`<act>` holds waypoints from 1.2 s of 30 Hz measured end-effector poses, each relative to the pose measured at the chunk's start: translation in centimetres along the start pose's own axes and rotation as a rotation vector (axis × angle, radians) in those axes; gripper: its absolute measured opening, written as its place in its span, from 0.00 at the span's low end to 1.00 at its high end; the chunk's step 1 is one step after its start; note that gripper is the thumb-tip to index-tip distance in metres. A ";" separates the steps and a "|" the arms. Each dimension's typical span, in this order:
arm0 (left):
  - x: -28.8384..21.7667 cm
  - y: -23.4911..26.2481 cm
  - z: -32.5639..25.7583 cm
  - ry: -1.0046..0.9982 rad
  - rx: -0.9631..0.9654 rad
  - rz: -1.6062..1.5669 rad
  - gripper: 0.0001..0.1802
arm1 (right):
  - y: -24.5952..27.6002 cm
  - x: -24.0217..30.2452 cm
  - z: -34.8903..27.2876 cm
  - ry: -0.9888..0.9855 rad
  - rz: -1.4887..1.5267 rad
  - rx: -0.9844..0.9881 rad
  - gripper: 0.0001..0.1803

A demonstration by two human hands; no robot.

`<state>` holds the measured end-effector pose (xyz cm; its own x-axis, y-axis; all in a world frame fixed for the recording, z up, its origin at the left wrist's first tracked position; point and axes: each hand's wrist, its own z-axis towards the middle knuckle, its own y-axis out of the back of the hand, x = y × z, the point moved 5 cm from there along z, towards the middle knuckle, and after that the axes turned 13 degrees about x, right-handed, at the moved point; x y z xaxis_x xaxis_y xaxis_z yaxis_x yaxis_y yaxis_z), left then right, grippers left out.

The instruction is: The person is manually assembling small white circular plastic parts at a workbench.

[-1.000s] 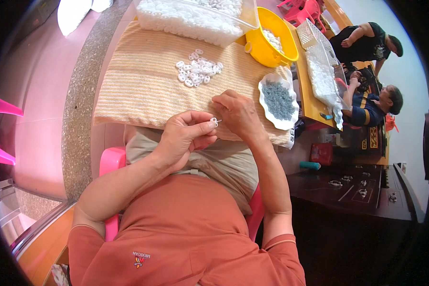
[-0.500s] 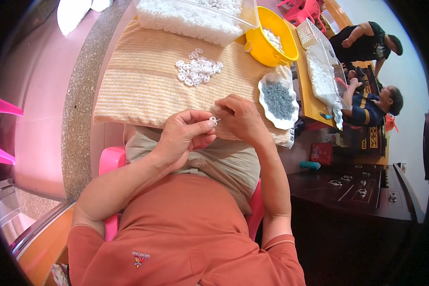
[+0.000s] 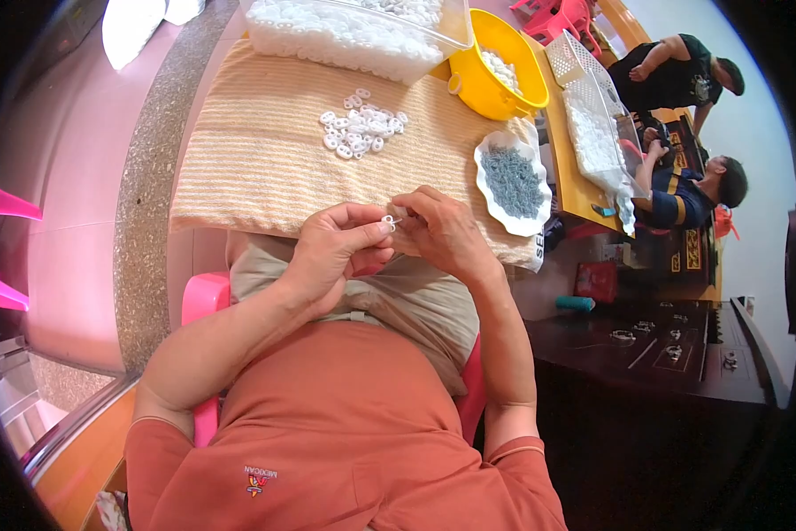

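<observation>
Between the thumb and forefinger of my left hand point(image 3: 340, 246) is a small white plastic piece point(image 3: 389, 223) with two round holes. My right hand point(image 3: 442, 228) is closed close beside it, fingertips bent in toward the piece; what they pinch, if anything, is too small to make out. Both hands are just over the near edge of a striped tan towel point(image 3: 247, 159). Farther up the towel lies a loose pile of similar white two-holed pieces point(image 3: 360, 133). To the right of my hands stands a scalloped white dish point(image 3: 515, 225) full of small grey-blue parts point(image 3: 513, 181).
A clear bin point(image 3: 353, 53) of white pieces stands at the far edge, with a yellow tub point(image 3: 495, 102) to its right. Beyond, a side table point(image 3: 561, 190) bears a white basket point(image 3: 570, 62) and more white pieces point(image 3: 597, 142). Two people point(image 3: 672, 75) are at the right.
My right hand has shifted slightly left, its fingertips now closer to the white piece. My left hand still holds that piece almost in place. The whole view has moved a little.
</observation>
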<state>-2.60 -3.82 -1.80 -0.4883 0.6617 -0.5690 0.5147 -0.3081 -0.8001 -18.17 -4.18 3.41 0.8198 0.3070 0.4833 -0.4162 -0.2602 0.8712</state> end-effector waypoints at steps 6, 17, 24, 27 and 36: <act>-0.1 -0.1 -0.1 0.015 -0.018 0.009 0.07 | -0.7 -1.2 -0.8 -0.099 0.393 0.009 0.11; 0.1 0.1 0.0 0.011 -0.015 -0.004 0.08 | -2.3 -2.4 -1.9 -0.103 1.012 0.062 0.17; 0.1 0.1 0.0 0.017 -0.014 0.001 0.08 | -2.3 -2.4 -2.0 -0.074 1.134 0.055 0.19; 0.0 0.1 0.0 0.015 -0.016 0.004 0.08 | -2.2 -1.9 -1.9 -0.049 1.170 0.060 0.18; 0.1 0.0 0.0 0.025 -0.009 0.006 0.08 | -2.3 -2.2 -2.1 -0.032 1.192 0.068 0.18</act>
<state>-2.65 -3.76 -1.88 -0.4677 0.6769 -0.5684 0.5235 -0.3059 -0.7952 -19.82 -2.37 0.52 -0.0591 -0.1839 0.9812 -0.9007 -0.4140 -0.1319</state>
